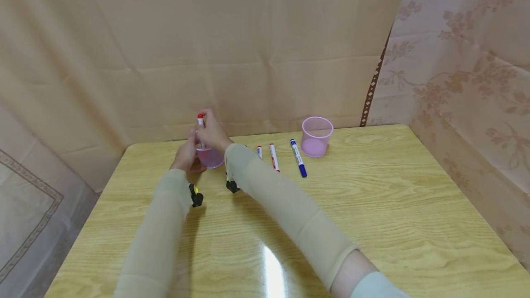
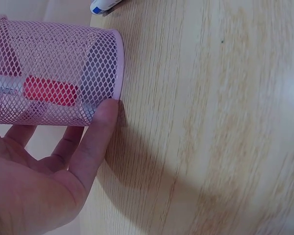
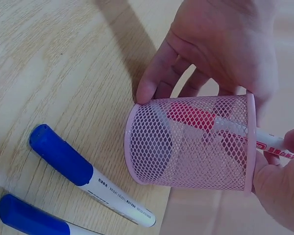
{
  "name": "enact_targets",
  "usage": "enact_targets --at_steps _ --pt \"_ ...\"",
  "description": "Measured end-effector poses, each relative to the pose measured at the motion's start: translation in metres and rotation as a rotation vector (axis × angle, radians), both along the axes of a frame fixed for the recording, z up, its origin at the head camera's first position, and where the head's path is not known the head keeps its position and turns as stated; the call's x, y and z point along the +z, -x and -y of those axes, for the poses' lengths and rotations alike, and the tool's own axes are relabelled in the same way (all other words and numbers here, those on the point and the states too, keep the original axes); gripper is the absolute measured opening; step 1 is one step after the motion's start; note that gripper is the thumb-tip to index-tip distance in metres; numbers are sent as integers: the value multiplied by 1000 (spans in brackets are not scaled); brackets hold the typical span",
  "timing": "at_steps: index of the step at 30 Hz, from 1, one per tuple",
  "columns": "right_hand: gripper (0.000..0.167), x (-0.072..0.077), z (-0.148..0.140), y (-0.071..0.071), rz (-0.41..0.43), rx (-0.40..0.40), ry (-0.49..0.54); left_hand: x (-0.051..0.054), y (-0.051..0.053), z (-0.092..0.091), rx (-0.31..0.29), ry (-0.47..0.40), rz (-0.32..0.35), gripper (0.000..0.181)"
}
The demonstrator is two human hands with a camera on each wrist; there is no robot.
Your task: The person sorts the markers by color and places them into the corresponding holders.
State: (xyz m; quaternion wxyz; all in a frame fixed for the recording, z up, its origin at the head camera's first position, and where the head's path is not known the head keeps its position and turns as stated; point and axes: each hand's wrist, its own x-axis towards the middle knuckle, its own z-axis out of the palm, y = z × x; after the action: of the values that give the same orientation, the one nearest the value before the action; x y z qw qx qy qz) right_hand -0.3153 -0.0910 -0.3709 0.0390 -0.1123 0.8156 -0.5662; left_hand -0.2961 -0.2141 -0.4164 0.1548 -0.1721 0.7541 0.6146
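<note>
The red marker (image 1: 201,123) is partway inside a pink cup (image 1: 212,158), near the back edge of the table (image 1: 393,220). The right hand (image 1: 214,133) pinches the marker, so it is not let go yet. The left hand (image 1: 185,154) has its fingers curled round the cup. Outside it lie two more red markers (image 1: 275,157) and some blue markers (image 1: 298,157). Another pink cup (image 1: 314,148) stands to the right. The right sleeve (image 1: 281,197) hides part of the table.

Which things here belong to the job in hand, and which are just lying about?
In the job:
pink mesh cup, in the left hand
red-capped marker, partly inside it, in the right hand

Apparently lying about for now:
second pink cup
blue-capped markers
other red-capped markers
</note>
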Motion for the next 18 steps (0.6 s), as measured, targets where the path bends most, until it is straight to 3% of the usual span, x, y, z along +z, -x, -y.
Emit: enact_targets --at_steps 5,10,18 --pt "39 1 0 -3 -10 -7 -19 2 -1 -1 -3 9 -3 86" --pt "40 -2 3 -1 -29 -20 -110 2 -1 0 -22 20 -2 86" --pt "45 -1 8 -1 -48 -39 -232 0 0 0 9 29 5 92"
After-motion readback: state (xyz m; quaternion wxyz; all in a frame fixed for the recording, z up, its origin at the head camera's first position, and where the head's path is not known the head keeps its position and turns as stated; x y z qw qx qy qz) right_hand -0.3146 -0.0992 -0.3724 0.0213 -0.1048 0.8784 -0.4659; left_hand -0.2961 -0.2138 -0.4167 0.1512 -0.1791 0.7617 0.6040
